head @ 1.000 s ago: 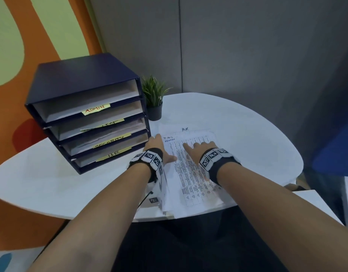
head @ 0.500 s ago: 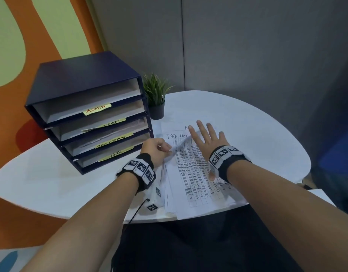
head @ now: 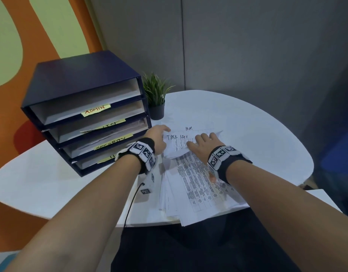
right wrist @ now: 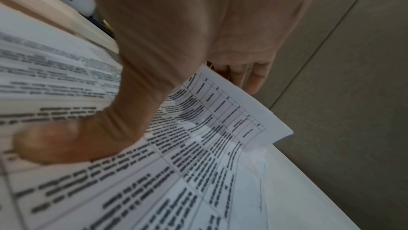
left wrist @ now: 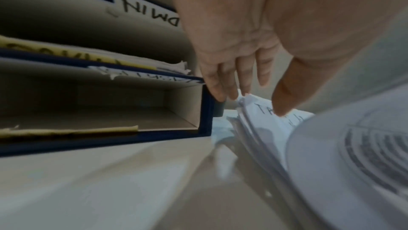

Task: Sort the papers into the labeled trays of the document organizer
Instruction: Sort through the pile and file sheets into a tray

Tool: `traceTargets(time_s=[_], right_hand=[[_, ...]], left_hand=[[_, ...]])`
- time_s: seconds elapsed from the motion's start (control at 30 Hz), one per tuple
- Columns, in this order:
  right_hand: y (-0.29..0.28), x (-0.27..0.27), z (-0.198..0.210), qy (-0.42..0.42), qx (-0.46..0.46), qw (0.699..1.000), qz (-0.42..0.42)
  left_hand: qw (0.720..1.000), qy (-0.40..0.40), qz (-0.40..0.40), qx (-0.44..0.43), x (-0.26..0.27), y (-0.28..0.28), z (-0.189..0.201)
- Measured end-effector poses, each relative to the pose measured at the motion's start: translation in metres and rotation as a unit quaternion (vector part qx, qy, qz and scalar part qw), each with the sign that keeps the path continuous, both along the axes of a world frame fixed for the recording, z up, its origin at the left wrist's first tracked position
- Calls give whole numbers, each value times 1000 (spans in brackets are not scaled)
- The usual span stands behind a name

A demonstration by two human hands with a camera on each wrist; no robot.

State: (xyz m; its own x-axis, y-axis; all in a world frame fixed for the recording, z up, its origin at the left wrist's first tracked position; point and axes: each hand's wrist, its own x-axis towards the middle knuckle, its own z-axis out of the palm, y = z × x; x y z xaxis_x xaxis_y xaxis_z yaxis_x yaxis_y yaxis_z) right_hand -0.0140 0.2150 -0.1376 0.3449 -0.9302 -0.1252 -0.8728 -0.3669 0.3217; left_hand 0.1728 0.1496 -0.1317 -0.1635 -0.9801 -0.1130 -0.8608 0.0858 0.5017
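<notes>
arms: bare | wrists: black bands [head: 231, 163] | white blocks, black square markers [head: 142, 150]

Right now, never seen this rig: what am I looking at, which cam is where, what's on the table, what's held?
There is no robot here. A person sorts papers with bare hands, wearing a camera on the head and one on each wrist band.

The wide picture is the head view. On the white table stand a dark blue organizer with labelled trays, a small potted plant, and a fanned pile of printed papers.

The left hand pinches the corner of the folded-up sheet marked "TASK LIST"; the left wrist view shows the thumb and fingers on that corner. The right hand holds the same sheet; the right wrist view shows its thumb on the print and its fingers behind the raised edge.
</notes>
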Motion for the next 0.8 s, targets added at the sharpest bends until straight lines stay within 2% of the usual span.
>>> traceTargets(time_s=[0.13,0.27,0.4,0.47,0.57,0.67,0.8], right_hand=[[-1,4,-6,-9,-10,1000,-14],[-2,4,-8,-14,-16,1000,-18],[0,5,-9,-3,-18,1000,-10],[1,5,-9,-11,-24,1000,-14],[2,4,-8,-34,-32,999,-19],[2,0,-4,-26,-33,999,-3],[0,0,-4,13,-20,1000,18]], left_hand=[[995,-91,-32,30,-18,-6,-6],[993,-100,-27,-48,-20,-9,-2],[990,-114,-45,-66,-13,-4,7],[990,-109,-44,-71,-11,0,9],[996,-78,-38,-25,-3,7,4],[998,-9,-52,27,13,14,-4],[996,-29,-77,31,18,17,-1]])
